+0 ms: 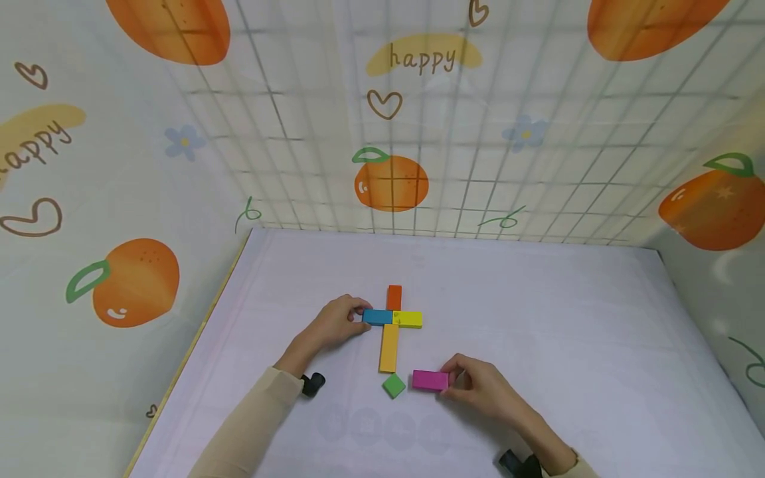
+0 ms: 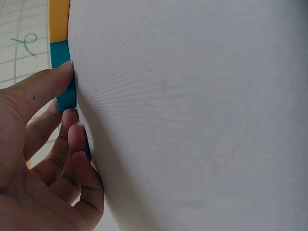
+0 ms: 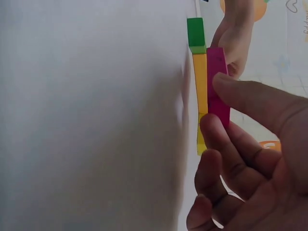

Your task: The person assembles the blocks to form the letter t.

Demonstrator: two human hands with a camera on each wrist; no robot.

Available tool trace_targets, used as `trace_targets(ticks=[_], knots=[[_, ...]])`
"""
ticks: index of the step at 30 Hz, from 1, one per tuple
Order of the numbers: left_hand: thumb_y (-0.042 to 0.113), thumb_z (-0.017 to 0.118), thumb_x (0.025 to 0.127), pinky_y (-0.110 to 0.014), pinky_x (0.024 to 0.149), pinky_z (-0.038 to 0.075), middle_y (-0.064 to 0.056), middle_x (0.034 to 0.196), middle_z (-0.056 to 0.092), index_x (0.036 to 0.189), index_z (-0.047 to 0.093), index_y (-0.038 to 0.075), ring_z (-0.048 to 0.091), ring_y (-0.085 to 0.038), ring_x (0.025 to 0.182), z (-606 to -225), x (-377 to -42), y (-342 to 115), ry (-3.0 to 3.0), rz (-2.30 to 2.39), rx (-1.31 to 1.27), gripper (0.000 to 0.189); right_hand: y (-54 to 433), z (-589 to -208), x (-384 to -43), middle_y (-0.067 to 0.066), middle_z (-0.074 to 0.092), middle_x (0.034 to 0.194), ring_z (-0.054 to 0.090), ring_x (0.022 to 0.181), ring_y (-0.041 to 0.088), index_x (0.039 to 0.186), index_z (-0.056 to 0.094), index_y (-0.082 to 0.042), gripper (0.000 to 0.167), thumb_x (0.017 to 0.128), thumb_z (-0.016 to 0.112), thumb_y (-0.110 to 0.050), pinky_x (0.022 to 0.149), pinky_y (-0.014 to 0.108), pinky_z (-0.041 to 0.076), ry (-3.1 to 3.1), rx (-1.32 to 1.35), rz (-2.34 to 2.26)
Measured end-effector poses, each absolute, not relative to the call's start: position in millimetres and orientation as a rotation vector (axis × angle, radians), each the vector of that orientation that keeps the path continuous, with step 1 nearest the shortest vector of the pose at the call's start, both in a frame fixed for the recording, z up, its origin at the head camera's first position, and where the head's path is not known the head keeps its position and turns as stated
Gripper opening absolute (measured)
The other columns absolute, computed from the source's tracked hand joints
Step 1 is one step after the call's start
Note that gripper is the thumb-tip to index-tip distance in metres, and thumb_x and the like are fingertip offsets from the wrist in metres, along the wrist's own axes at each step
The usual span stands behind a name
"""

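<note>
My left hand point(image 1: 339, 323) pinches the left end of a blue block point(image 1: 378, 317), thumb on its near side. That block meets a yellow block point(image 1: 409, 320) end to end. Behind them an orange-red block point(image 1: 394, 297) points away, and a longer amber block point(image 1: 388, 348) runs toward me, so the four make a cross. A small green block point(image 1: 394, 386) sits turned like a diamond at the amber block's near end. My right hand point(image 1: 483, 388) holds a magenta block point(image 1: 430, 380) by its right end, thumb and fingers around it, to the right of the green block.
The blocks lie on a white-covered table point(image 1: 568, 332) with a yellowish left edge point(image 1: 197, 332). Behind it hangs a printed cloth point(image 1: 311, 99) with oranges and hearts over a wire grid. Black wrist devices point(image 1: 313, 384) sit by both cuffs.
</note>
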State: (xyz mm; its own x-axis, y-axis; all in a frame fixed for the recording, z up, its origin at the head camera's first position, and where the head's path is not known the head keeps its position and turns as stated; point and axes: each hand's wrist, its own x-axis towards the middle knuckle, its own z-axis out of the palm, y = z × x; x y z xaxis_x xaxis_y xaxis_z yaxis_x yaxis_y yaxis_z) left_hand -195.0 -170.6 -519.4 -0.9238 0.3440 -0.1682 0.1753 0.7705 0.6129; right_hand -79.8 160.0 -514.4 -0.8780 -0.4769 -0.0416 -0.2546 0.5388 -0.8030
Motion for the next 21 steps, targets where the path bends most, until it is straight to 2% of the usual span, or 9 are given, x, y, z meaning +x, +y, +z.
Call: trace_targets(ticks=[6, 21], knots=[[0.023, 0.080, 0.087, -0.032, 0.067, 0.042, 0.005, 0.094, 0.058, 0.121, 0.071, 0.018, 0.051, -0.018, 0.080, -520.4, -195.3, -170.9, 2.692, 0.901, 0.403, 0.036, 156.4, -517.2, -73.9, -0.014, 0.058, 0.080, 0.045, 0.059, 0.003, 0.105, 0.068, -0.020, 0.028, 0.082, 0.084, -0.024, 0.055, 0.024, 0.039, 2.497, -0.601, -1.191], [0.022, 0.080, 0.087, -0.033, 0.068, 0.042, 0.005, 0.094, 0.058, 0.120, 0.071, 0.018, 0.050, -0.018, 0.081, -519.5, -194.4, -170.7, 2.682, 0.910, 0.396, 0.035, 149.2, -519.6, -67.6, -0.013, 0.060, 0.082, 0.046, 0.061, 0.005, 0.104, 0.068, -0.019, 0.028, 0.082, 0.084, -0.024, 0.056, 0.025, 0.040, 2.484, -0.613, -1.145]])
